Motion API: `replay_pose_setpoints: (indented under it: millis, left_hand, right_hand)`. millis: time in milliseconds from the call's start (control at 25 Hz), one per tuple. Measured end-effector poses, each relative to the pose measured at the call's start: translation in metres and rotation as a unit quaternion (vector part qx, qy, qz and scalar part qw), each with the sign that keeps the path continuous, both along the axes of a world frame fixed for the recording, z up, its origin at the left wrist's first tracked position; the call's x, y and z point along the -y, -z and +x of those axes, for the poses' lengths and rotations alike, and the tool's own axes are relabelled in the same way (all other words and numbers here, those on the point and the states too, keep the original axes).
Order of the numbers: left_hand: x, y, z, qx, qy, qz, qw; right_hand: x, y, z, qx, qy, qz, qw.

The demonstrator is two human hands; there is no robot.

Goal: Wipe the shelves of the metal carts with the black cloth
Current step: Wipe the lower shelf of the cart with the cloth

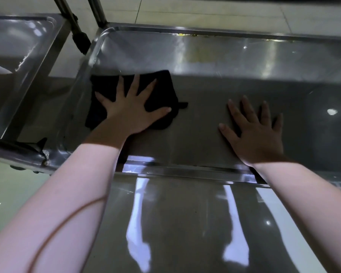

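The left hand (130, 109) lies flat with its fingers spread, palm pressed down on the black cloth (161, 89); its grip is released, the cloth pinned under the palm and not pinched between the fingers. The cloth is crumpled and lies on the lower shelf (215, 62) of the near metal cart, in the shelf's left part, close to its rounded far-left corner, with a small tab of fabric sticking out on its right side. The right hand (258, 133) rests flat on the same shelf, well apart from the cloth to its right, fingers splayed and grasping nothing. Both forearms, in pale pink sleeves (67, 194), reach in over the front rim of that shelf. Nearer the camera, a glossy upper shelf (185, 223) reflects the two arms as bright streaks. To the left stands a second metal cart (28, 46), its shelf just beside the first across a narrow gap, with upright posts (95, 10) rising between them. Pale floor tiles (205, 8) show beyond the carts.
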State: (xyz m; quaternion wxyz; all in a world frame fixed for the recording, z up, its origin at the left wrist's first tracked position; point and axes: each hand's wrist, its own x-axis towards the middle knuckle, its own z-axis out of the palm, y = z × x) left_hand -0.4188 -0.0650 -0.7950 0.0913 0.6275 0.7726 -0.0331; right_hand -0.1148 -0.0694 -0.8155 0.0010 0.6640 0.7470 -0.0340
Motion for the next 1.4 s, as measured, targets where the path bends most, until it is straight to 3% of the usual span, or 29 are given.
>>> replay_pose_setpoints:
  millis: [160,360,480,640,760,880,1000,1200,1280,1400]
  left_hand:
    - [-0.077,-0.007,0.061,0.043,0.013,-0.018,0.999]
    - [-0.089,0.001,0.14,0.016,0.113,-0.015,0.993]
    - [-0.086,-0.001,0.091,0.019,0.099,0.009,0.995]
    - [-0.064,-0.001,-0.014,-0.014,-0.046,0.006,0.999]
    - [-0.06,0.0,-0.017,-0.024,-0.097,-0.003,0.995]
    - [-0.072,0.001,0.058,0.023,-0.034,0.013,0.999]
    - [-0.071,0.001,0.125,0.017,0.058,0.009,0.998]
    - [-0.059,-0.002,0.112,0.022,0.072,0.009,0.997]
    - [-0.056,-0.002,0.112,0.017,0.074,0.009,0.997]
    - [-0.055,0.0,0.114,0.015,0.071,0.011,0.997]
  right_hand:
    - [0.003,-0.002,-0.002,0.003,0.0,-0.008,1.0]
    - [0.001,0.0,0.005,-0.017,0.001,-0.004,1.0]
    - [0.0,0.0,0.008,-0.034,0.002,0.004,0.999]
    - [0.002,0.0,0.004,-0.028,0.004,0.008,1.0]
    - [0.004,0.002,0.001,-0.012,0.005,0.011,1.0]
    - [0.004,0.002,0.0,-0.003,0.003,0.003,1.0]
    - [0.002,-0.002,0.003,-0.017,0.002,-0.016,1.0]
    - [0.006,-0.018,0.031,-0.154,-0.053,0.005,0.987]
    - [0.004,-0.022,0.073,-0.108,-0.064,0.023,0.992]
    - [0.004,-0.019,0.144,-0.022,0.021,-0.037,0.999]
